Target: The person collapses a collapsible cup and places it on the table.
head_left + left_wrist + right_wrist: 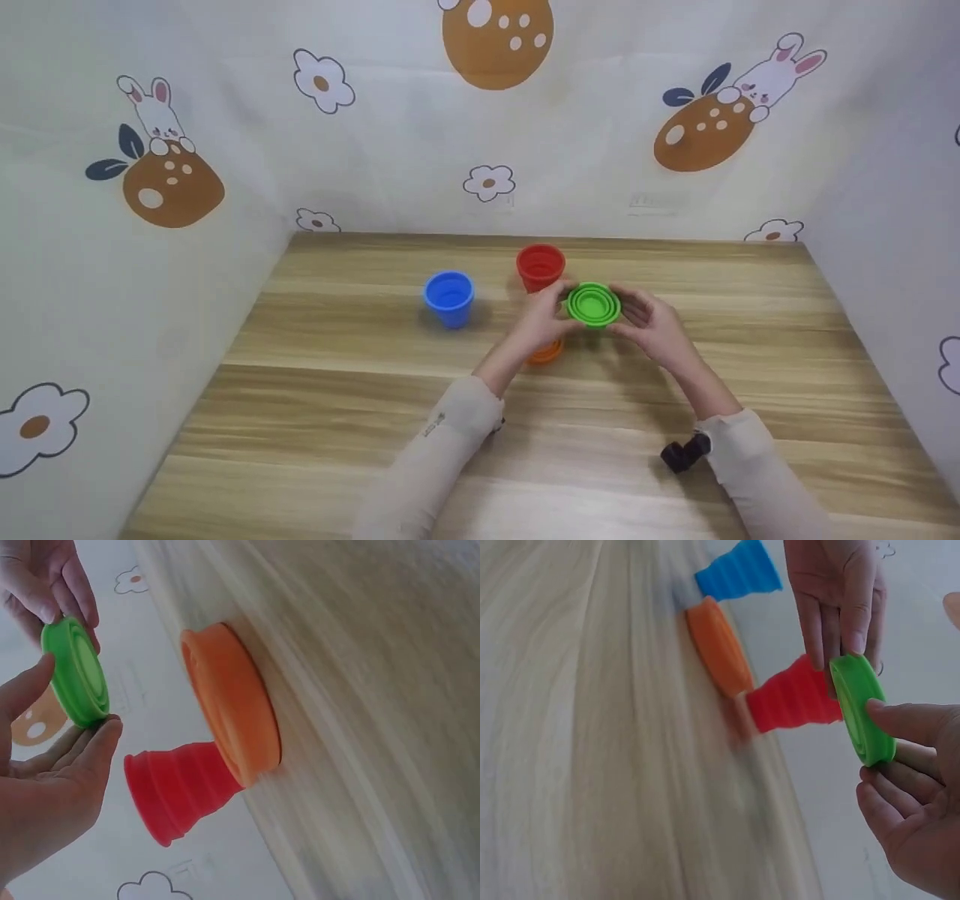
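Both hands hold a green collapsible cup (594, 305) above the table, folded flat into rings. My left hand (544, 315) pinches its left edge between thumb and fingers. On the opposite edge, my right hand (649, 322) grips it the same way, as the right wrist view also shows with the green cup (864, 712). Below the left hand lies an orange collapsible cup (232, 701), folded flat on the table and partly hidden in the head view. Just behind the left hand stands a red cup (540, 262), extended upright. Farther left is an extended blue cup (450, 296), also upright.
The wood-grain table (337, 420) meets a pale printed backdrop (405, 142) at the back and on both sides. A small black device (684, 454) is attached at the right wrist.
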### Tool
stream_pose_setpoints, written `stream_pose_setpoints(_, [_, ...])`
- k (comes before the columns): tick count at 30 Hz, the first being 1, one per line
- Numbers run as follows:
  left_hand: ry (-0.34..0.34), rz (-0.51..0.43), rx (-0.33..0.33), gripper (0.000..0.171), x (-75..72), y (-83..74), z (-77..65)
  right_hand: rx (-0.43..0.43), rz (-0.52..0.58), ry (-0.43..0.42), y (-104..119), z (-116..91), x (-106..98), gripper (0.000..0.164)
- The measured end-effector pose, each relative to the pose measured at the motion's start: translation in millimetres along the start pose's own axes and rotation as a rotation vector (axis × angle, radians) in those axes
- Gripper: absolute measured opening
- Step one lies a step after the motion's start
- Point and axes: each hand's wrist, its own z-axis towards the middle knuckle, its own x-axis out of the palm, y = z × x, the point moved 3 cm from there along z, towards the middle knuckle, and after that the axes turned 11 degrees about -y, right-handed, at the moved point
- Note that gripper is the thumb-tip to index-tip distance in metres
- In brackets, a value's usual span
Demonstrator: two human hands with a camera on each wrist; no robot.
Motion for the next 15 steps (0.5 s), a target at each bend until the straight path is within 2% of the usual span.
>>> stream_pose_setpoints(4, [0.043, 0.207, -0.047, 0.062, 12.2, 5.7, 3.9, 0.050, -0.028, 0.061, -14.5, 1.3, 0.9, 0.064])
stream_pose_setpoints(9, [0.124, 0.406, -0.098, 0.050, 25.1, 14.5, 4.0, 0.136, -0.088, 0.204, -31.6, -1.7, 5.2, 0.064])
stream_pose_setpoints(11, [0.131, 0.460, -0.102, 0.046, 28.0, 13.1, 4.9, 0.143, -0.113, 0.229, -33.9, -1.6, 4.8, 0.062])
stream_pose_setpoints(15, [0.117, 0.526, -0.079, 0.041, 27.9, 10.3, 5.9, 0.139, -0.144, 0.213, -33.9, -0.1, 5.0, 0.060])
